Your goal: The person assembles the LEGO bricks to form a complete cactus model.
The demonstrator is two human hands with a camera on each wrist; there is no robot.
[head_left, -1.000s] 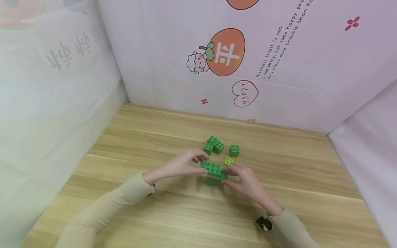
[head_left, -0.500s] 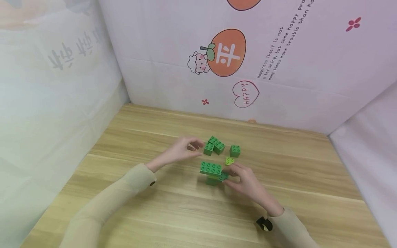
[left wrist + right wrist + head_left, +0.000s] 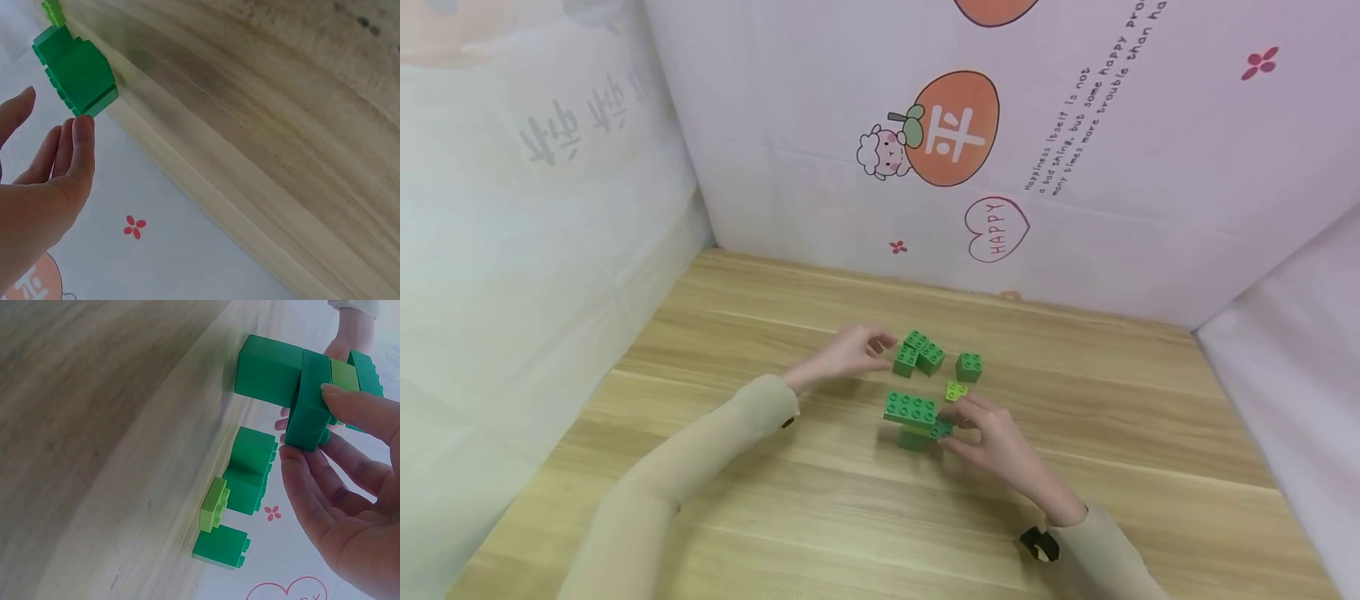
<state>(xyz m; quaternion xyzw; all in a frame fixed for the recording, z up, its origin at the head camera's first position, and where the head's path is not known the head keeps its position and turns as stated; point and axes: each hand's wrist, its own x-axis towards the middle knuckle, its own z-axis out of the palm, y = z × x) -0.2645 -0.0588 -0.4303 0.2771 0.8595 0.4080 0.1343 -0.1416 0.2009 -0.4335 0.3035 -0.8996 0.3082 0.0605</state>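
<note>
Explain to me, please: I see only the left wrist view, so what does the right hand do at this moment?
Observer: The right hand pinches a flat green brick, which is part of a stack.
Operator: Thank you. Which piece is on the top of this stack?
Observer: A long green brick, with eight studs facing up.
Operator: Is there also some other colour in it?
Observer: Yes, a lime layer sits directly under the long green brick.

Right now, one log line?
left hand: holding nothing, near brick trio | right hand: pinching stack | lime brick, lone green brick: loose on table
</note>
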